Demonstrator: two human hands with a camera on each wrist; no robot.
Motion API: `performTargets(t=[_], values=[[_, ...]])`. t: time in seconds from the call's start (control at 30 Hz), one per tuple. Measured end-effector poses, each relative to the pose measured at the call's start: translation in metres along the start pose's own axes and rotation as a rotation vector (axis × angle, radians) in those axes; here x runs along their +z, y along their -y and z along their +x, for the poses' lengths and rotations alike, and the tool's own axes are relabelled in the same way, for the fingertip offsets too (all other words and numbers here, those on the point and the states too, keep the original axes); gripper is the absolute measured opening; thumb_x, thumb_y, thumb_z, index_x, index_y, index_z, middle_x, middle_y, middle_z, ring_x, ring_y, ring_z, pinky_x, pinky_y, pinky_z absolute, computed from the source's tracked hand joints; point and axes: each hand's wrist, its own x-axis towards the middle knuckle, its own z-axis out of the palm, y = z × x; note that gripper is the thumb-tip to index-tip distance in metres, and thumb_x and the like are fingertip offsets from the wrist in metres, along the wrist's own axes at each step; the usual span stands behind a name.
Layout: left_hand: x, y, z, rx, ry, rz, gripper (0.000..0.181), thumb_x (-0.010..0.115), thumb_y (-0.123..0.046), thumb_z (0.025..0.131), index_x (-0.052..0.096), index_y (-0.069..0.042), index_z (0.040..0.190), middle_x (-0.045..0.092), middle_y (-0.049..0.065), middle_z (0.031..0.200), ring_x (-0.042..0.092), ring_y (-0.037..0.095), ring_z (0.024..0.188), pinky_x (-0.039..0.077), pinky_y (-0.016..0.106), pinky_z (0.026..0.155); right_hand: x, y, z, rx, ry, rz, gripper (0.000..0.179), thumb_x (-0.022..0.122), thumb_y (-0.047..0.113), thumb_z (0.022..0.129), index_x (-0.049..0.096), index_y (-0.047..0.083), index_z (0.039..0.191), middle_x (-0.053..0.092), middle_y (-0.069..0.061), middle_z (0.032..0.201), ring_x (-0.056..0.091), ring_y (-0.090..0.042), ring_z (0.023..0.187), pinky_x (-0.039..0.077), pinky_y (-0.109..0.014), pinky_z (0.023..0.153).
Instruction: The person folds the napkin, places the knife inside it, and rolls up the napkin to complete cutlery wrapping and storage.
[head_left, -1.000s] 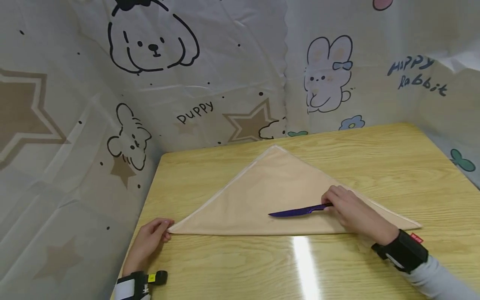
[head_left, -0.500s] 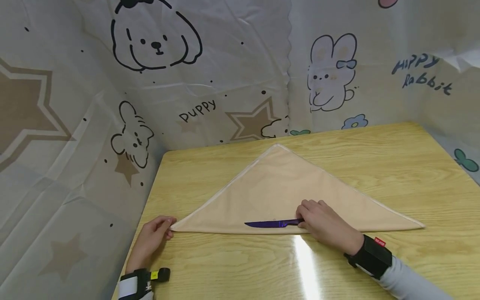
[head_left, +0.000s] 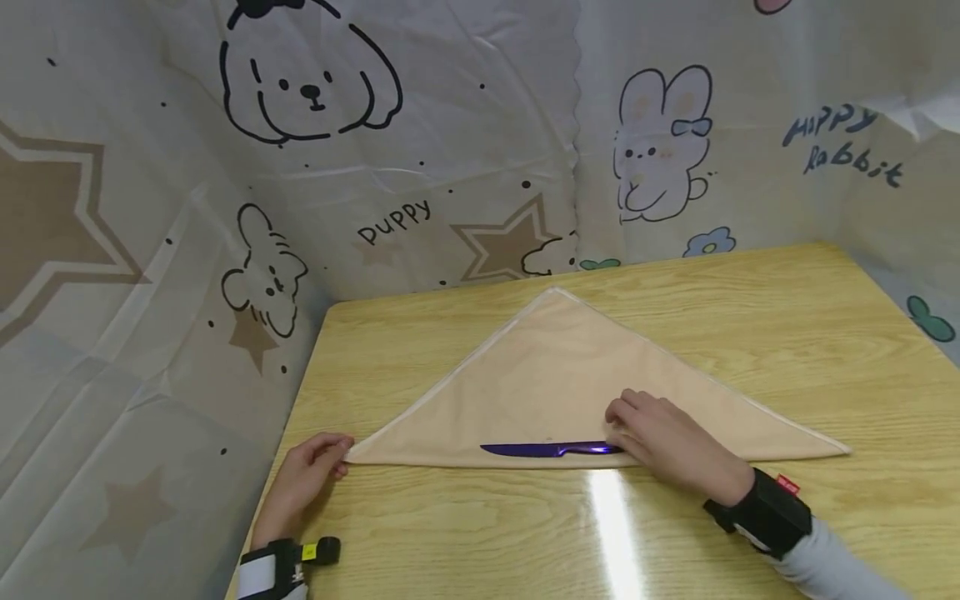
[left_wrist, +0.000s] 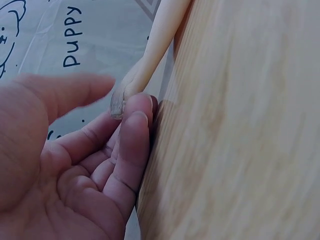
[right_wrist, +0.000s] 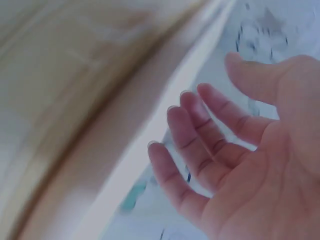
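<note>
A purple knife (head_left: 525,450) lies on a beige cloth (head_left: 555,375) folded into a triangle, close to its straight front edge, with the blade pointing left. My right hand (head_left: 663,442) hovers over the cloth at the handle's end. In the right wrist view its fingers (right_wrist: 180,130) are loosely bent and apart from the thumb, with nothing between them. At the left corner of the cloth, my left hand (head_left: 307,475) holds the tip. The left wrist view shows the cloth's pale corner (left_wrist: 117,102) among the curled fingers, the thumb close beside it.
The cloth is spread on a wood-grain table (head_left: 450,533), its far point near the back edge. A printed curtain (head_left: 450,100) with cartoon animals and stars hangs along the back and left. Light reflects off the table in front.
My right hand moved left and toward me with the knife, set it down near the cloth's front edge, let go and drew slightly back right. The left hand stayed at the corner.
</note>
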Motion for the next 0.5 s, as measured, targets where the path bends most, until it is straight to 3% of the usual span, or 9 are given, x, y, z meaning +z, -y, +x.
performTargets(t=[0.2,0.37,0.43,0.5], values=[[-0.001,-0.003,-0.004,0.001,0.028,0.051,0.045,0.067,-0.031,0.091,0.062,-0.001,0.123,0.064,0.014,0.105,0.06,0.017,0.086,0.052,0.022,0.069,-0.047,-0.055,-0.056,0.265,-0.031,-0.024,0.016,0.069,0.011,0.086,0.067,0.004,0.1,0.061,-0.008,0.092,0.056,-0.02,0.081,0.051,-0.042,0.066],[0.0,-0.002,-0.003,-0.012,0.031,0.08,0.044,0.066,-0.032,0.091,0.063,-0.004,0.124,0.064,0.013,0.107,0.059,0.017,0.089,0.051,0.022,0.07,-0.071,-0.104,-0.112,0.553,0.069,-0.031,0.04,0.069,0.029,0.088,0.064,-0.004,0.109,0.059,-0.026,0.097,0.055,-0.036,0.083,0.048,-0.051,0.063],[0.0,-0.002,-0.002,-0.011,0.036,0.094,0.045,0.066,-0.034,0.092,0.062,-0.004,0.125,0.064,0.012,0.107,0.059,0.017,0.089,0.051,0.023,0.071,-0.074,-0.117,-0.127,0.615,0.09,-0.012,0.048,0.068,0.036,0.088,0.063,-0.008,0.106,0.059,-0.029,0.096,0.056,-0.04,0.082,0.048,-0.054,0.062],[0.0,-0.002,-0.002,-0.011,0.042,0.096,0.045,0.065,-0.035,0.092,0.063,-0.004,0.125,0.064,0.013,0.107,0.059,0.018,0.089,0.052,0.024,0.071,-0.076,-0.127,-0.137,0.632,0.102,0.01,0.047,0.067,0.038,0.089,0.063,-0.008,0.096,0.061,-0.024,0.086,0.056,-0.034,0.075,0.048,-0.052,0.062]])
